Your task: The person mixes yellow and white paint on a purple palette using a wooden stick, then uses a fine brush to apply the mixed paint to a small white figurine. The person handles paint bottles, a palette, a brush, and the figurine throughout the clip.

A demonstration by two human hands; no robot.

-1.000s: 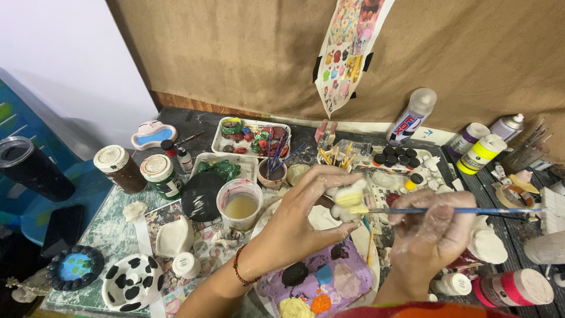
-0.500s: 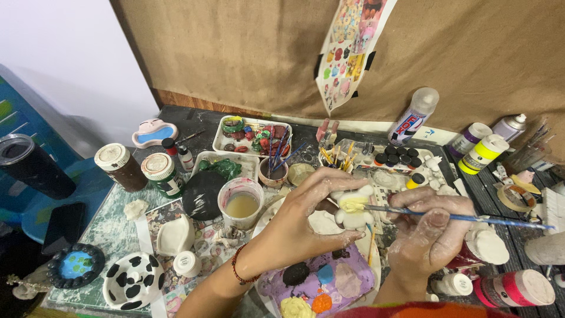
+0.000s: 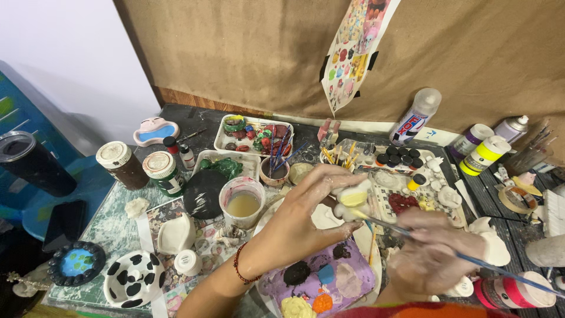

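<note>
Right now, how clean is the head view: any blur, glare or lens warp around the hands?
Head view: the right hand is motion-smeared and the brush handle streaks; the left hand and the small white piece it holds are fairly sharp; even, soft light, no hard shadows; mild glare on the dark tumbler lid; wide-angle warp bends the desk edges.

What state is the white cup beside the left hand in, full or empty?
Partly full. The white cup stands upright, and murky yellowish liquid shows inside, below its paint-smeared rim.
</note>
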